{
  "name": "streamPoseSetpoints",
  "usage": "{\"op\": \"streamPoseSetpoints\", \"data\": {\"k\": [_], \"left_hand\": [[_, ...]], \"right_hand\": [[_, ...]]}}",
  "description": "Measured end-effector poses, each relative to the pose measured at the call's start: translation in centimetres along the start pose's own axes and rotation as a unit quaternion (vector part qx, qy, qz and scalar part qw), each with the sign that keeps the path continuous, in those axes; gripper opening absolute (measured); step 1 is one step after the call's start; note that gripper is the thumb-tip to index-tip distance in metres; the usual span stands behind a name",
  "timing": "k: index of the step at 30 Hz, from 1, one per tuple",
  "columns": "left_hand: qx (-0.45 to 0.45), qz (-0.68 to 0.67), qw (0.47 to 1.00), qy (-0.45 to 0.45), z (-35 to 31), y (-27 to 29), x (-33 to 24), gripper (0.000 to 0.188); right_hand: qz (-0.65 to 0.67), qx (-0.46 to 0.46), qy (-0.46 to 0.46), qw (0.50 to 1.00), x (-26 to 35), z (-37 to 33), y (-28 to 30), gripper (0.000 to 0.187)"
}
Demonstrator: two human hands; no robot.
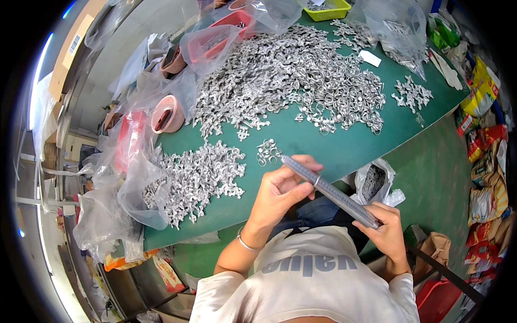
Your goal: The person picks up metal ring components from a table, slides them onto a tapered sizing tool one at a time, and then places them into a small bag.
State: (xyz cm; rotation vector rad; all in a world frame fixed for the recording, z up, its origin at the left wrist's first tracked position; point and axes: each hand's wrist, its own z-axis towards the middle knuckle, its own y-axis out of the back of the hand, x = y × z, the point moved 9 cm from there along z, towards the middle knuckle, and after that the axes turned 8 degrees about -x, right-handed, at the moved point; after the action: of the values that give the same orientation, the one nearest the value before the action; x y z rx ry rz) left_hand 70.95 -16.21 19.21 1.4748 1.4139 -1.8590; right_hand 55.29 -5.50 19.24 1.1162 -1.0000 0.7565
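A grey, tapered ring mandrel (pixel 344 200) with fine markings lies slantwise in front of my chest. Its lower right end is gripped in my right hand (pixel 386 229), fingers wrapped round it. My left hand (pixel 283 188) closes about the upper part, thumb on the near side and fingers behind. A thin pale band, seemingly a ring (pixel 316 180), sits round the mandrel by my left thumb; whether the fingers pinch it I cannot tell. Just beyond the mandrel's tip, a few loose metal rings (pixel 267 152) lie on the green table (pixel 237 214).
A large heap of silvery metal pieces (pixel 258 70) and rings (pixel 344 97) spreads across the table; a smaller pile (pixel 196 177) is at left. A pink cup (pixel 168 114), red tray (pixel 221 35) and plastic bags (pixel 142 194) line the left side. A glove (pixel 446 70) lies far right.
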Motion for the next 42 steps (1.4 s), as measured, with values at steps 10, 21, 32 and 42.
{"op": "streamPoseSetpoints", "data": {"k": [10,21,32,42], "left_hand": [[0.089,0.044,0.995,0.015,-0.5,-1.2,-0.6,0.028],[0.102,0.097,0.990,0.000,-1.0,-2.2,-2.0,0.028],[0.049,0.149,0.987,0.047,-1.1,-1.9,-2.4,0.035],[0.053,0.158,0.985,0.055,-1.1,-1.7,-2.0,0.033]], "right_hand": [[-0.031,-0.011,0.036,0.999,0.8,-0.4,0.5,0.022],[-0.011,0.046,0.017,0.999,0.8,-0.7,-0.2,0.021],[-0.089,0.050,0.044,0.994,1.6,-0.7,-0.2,0.030],[-0.109,0.055,0.054,0.991,1.2,-0.6,-0.5,0.026]]}}
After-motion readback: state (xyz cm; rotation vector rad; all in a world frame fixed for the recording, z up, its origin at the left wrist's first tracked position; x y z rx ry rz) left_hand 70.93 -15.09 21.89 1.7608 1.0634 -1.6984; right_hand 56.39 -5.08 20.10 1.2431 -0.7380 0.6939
